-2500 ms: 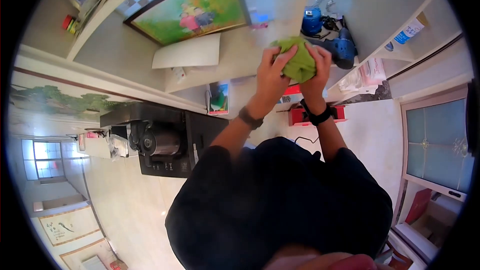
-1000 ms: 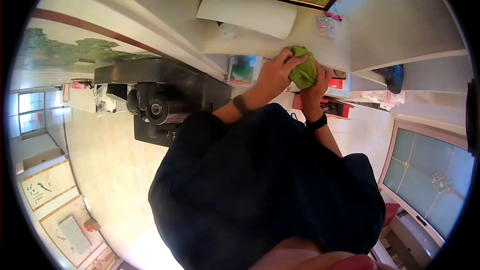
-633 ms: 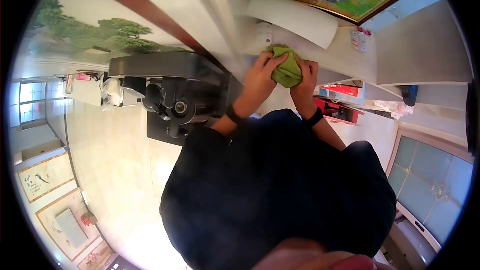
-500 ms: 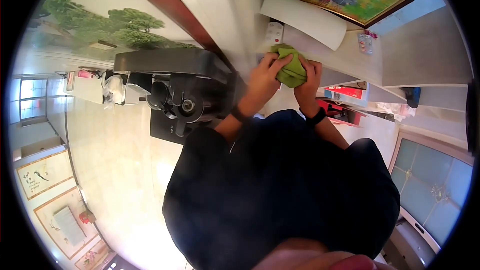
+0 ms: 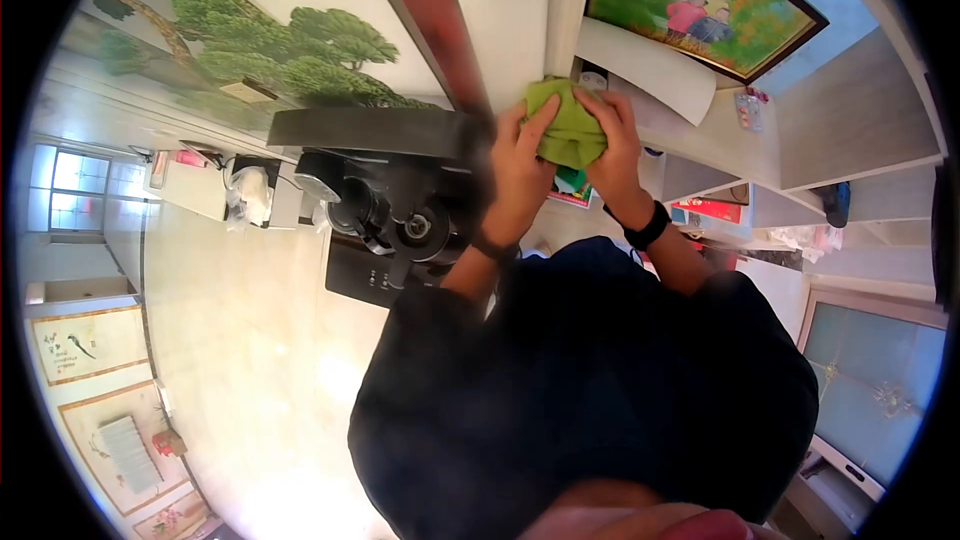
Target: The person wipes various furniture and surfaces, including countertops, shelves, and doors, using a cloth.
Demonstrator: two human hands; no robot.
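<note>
A crumpled green cloth (image 5: 568,128) is held between both hands in front of the body. My left hand (image 5: 522,162) grips its left side, the thumb laid over the top. On the right side, my right hand (image 5: 612,145) is closed on the same cloth, fingers bent over its edge. Just beyond the cloth is a pale shelf with a white curved panel (image 5: 650,70) and a partly covered whitish object (image 5: 593,77). Some of the cloth's underside is hidden by the fingers.
A black appliance (image 5: 400,190) with round parts stands left of my left arm. A framed picture (image 5: 706,8) leans at the back of the shelf. A blister pack (image 5: 750,110) lies on the shelf at right. Open cubbies (image 5: 700,176) with red items are below.
The view has shifted, so the appliance and shelf appear further right. Both hands still hold the cloth, which looks flatter and more spread, and it now covers more of the whitish object.
</note>
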